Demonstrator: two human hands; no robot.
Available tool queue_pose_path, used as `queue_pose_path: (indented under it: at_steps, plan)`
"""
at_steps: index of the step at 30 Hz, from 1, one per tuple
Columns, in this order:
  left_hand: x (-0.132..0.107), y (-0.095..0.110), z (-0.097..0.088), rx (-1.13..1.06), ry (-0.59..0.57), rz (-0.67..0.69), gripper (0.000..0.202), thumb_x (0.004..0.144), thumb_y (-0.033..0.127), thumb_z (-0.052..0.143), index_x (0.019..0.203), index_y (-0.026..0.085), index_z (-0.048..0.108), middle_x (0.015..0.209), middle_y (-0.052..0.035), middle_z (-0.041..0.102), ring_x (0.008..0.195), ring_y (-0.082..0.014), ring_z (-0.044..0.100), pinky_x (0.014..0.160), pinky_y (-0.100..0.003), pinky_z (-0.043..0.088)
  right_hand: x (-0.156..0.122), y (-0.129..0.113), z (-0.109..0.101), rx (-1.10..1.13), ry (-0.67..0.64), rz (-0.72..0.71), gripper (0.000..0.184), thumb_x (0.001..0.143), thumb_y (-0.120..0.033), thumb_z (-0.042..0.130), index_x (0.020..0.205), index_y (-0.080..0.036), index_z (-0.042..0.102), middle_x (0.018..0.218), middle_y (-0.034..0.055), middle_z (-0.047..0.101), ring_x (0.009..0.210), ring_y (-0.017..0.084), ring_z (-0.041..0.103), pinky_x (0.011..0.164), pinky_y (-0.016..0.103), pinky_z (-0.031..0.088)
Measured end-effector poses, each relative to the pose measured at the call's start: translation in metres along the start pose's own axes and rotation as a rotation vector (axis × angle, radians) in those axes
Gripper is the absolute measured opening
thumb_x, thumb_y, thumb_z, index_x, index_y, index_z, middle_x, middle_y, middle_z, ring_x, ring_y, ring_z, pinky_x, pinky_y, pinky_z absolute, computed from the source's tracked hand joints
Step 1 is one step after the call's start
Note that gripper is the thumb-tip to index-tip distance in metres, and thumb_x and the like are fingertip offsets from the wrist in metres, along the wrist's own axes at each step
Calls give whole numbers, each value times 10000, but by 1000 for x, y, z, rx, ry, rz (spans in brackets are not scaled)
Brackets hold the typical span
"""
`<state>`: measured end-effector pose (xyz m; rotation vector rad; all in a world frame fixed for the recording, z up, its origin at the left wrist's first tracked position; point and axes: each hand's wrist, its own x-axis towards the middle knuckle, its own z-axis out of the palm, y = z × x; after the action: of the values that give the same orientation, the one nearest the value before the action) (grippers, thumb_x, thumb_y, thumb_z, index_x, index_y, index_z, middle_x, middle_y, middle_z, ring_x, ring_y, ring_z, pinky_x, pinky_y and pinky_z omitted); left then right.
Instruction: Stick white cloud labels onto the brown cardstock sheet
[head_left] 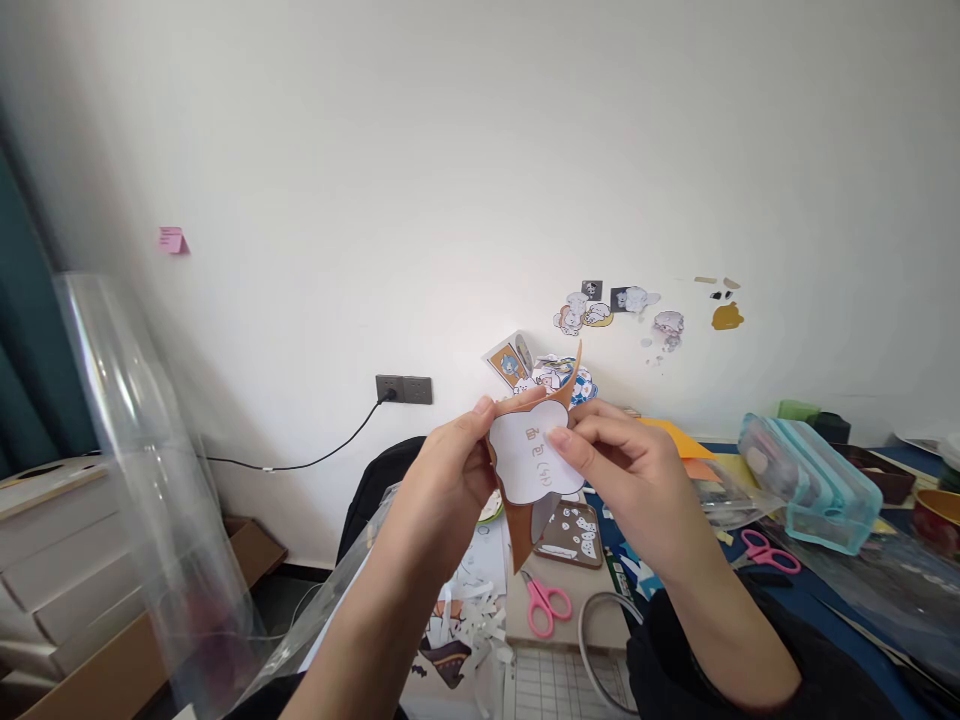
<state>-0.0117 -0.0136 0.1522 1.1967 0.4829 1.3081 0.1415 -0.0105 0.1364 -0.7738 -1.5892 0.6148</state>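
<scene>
A white cloud-shaped paper cutout (pixel 517 470) with a dark outline and brown handwritten characters is held up in front of me. Behind it a brown paper scrap (pixel 519 535) sticks out below, and a thin curved strip of it rises at the top. My left hand (pixel 450 460) grips the cutout's left edge, its fingers partly hidden behind the paper. My right hand (pixel 637 470) pinches the right edge between thumb and fingers, the thumb lying on the white face. Beneath, pink-handled scissors (pixel 547 605) lie on a grey-beige board.
A brown tray (pixel 570 535) with white cutouts lies past the scissors. Paper scraps (pixel 472 625) are heaped at the left. To the right are a teal-edged clear case (pixel 814 485) and a second pair of pink scissors (pixel 770 552). A clear plastic roll (pixel 142 450) stands at far left.
</scene>
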Motion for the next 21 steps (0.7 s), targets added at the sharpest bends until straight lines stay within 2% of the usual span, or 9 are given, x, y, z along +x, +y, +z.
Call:
queue_pose_path:
  at_steps: [8, 13, 21]
  plan:
    - [-2, 1, -1, 146, 65, 7, 387, 881, 420, 520, 1040, 145, 741, 825, -86, 714, 722, -180, 591, 608, -263, 430, 1, -1, -1, -1, -22, 22, 341, 870, -360, 589, 579, -195, 521, 686, -12, 469, 688, 139, 452, 627, 288, 348]
    - [-1, -1, -2, 172, 72, 23, 405, 876, 425, 514, 1038, 132, 742, 738, -79, 680, 728, -192, 588, 615, -270, 431, 2, 1, -2, 11, -31, 21, 349, 870, -365, 586, 574, -194, 518, 682, -12, 472, 672, 135, 452, 622, 287, 354]
    - [0, -1, 0, 178, 76, 23, 376, 888, 423, 508, 1020, 166, 748, 827, -82, 719, 758, -195, 600, 652, -278, 444, 5, 2, -2, 13, -21, 25, 371, 856, -339, 612, 537, -190, 495, 642, -32, 429, 641, 118, 434, 607, 276, 336]
